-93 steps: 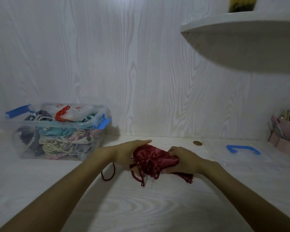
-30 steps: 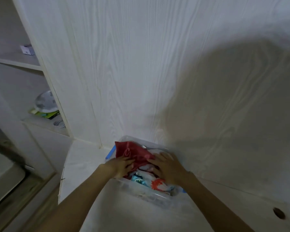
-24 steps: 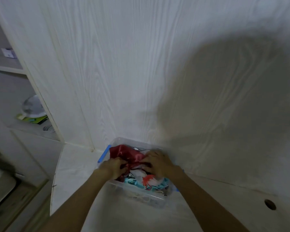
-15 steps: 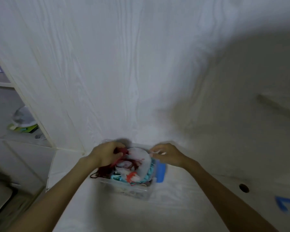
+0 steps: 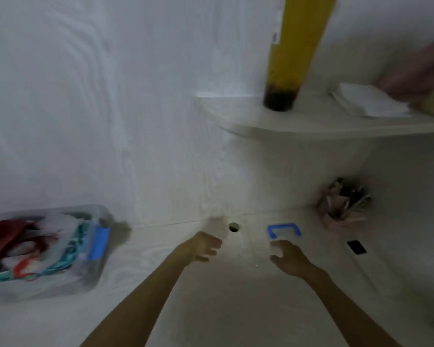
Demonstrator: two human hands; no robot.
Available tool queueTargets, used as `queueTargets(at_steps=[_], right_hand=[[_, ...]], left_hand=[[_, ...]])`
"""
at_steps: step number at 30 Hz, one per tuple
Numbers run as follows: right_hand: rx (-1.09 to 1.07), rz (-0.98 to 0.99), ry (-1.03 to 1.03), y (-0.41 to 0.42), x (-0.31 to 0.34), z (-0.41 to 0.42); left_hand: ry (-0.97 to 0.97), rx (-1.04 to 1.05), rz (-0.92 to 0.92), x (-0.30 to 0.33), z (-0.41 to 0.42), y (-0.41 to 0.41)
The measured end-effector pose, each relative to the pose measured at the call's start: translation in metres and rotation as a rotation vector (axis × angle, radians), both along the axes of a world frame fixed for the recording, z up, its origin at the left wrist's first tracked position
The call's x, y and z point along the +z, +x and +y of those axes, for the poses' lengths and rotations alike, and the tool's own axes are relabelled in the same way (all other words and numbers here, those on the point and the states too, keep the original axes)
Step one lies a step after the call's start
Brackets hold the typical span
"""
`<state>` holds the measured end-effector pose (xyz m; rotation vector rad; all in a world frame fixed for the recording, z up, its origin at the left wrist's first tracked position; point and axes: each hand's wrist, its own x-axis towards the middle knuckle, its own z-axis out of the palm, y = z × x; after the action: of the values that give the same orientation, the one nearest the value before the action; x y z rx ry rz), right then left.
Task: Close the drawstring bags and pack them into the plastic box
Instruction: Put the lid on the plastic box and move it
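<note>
The clear plastic box (image 5: 95, 269) with blue latches stands at the left on the white desk, filled with several drawstring bags. A dark red satin bag (image 5: 3, 236) lies on top at its left side. My left hand (image 5: 206, 247) hovers over the desk's middle, fingers loosely curled, holding nothing. My right hand (image 5: 286, 256) reaches forward with fingers spread, just short of the clear lid, whose blue handle (image 5: 283, 230) shows. The frame is motion-blurred.
A round cable hole (image 5: 233, 227) sits between my hands at the back wall. A pink pen holder (image 5: 343, 209) stands at the right, a small black object (image 5: 356, 247) near it. A shelf (image 5: 311, 121) above carries a yellow bottle (image 5: 291, 51) and white paper.
Both hands have left the box and swung right toward the lid; the red bag stays in the box. My view has turned right, putting the box at the left.
</note>
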<state>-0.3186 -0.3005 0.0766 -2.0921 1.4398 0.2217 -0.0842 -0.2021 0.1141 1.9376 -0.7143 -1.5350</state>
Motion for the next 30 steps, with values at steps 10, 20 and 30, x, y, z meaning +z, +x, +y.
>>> queueTargets(at_steps=[10, 20, 30], right_hand=[[0.269, 0.216, -0.055, -0.04, -0.044, 0.012], [0.406, -0.109, 0.569, -0.032, -0.024, 0.024], [-0.369, -0.138, 0.268, -0.044, -0.054, 0.028]], left_hand=[[0.116, 0.257, -0.013, -0.066, -0.071, -0.098], [0.104, -0.13, -0.658, -0.088, -0.039, -0.073], [0.074, 0.218, -0.863, -0.1, 0.059, 0.001]])
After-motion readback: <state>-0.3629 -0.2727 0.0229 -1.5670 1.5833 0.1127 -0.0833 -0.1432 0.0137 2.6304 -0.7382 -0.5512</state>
